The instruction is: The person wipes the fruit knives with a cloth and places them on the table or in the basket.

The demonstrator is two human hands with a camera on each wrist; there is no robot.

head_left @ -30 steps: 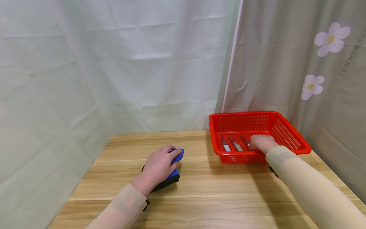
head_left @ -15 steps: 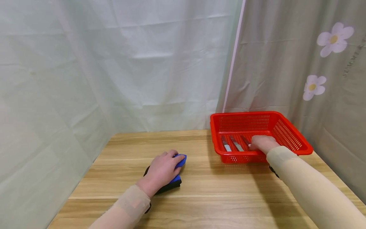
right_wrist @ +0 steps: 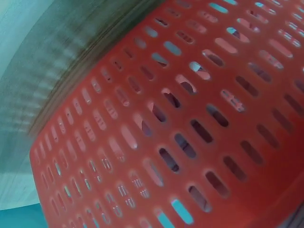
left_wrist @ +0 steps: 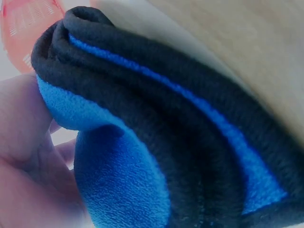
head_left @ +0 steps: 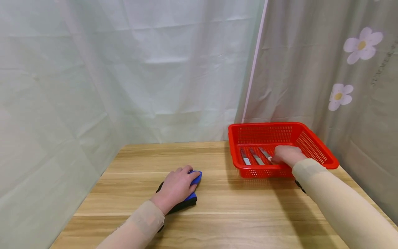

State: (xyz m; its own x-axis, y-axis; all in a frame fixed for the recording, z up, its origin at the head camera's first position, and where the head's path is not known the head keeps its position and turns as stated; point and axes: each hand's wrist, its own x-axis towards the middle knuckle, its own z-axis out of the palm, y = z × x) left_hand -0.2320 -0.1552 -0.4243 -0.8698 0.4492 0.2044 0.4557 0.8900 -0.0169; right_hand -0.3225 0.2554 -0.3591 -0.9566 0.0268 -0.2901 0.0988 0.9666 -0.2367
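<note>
My left hand (head_left: 175, 186) grips a folded blue cloth (left_wrist: 121, 180) with black edging over the wooden table; its layered folds fill most of the left wrist view. At the right, my right hand (head_left: 286, 155) reaches over the near rim of a red perforated basket (head_left: 264, 128). Its fingers pinch the handle end of a knife (head_left: 264, 153) low in the basket. Two more knives, a left one (head_left: 245, 157) and a middle one (head_left: 256, 156), lie beside it, blades pointing away. In the right wrist view the slotted basket wall hides most of that hand.
The wooden table (head_left: 224, 218) runs back to a pale curtain (head_left: 174, 86). A grey curtain (head_left: 289, 79) with flower prints hangs close behind and to the right of the basket. The basket stands near the table's right side.
My left hand has moved slightly nearer and to the right with the cloth. The knife at my right fingers has shifted a little left, its blade showing more. The right hand has barely moved.
</note>
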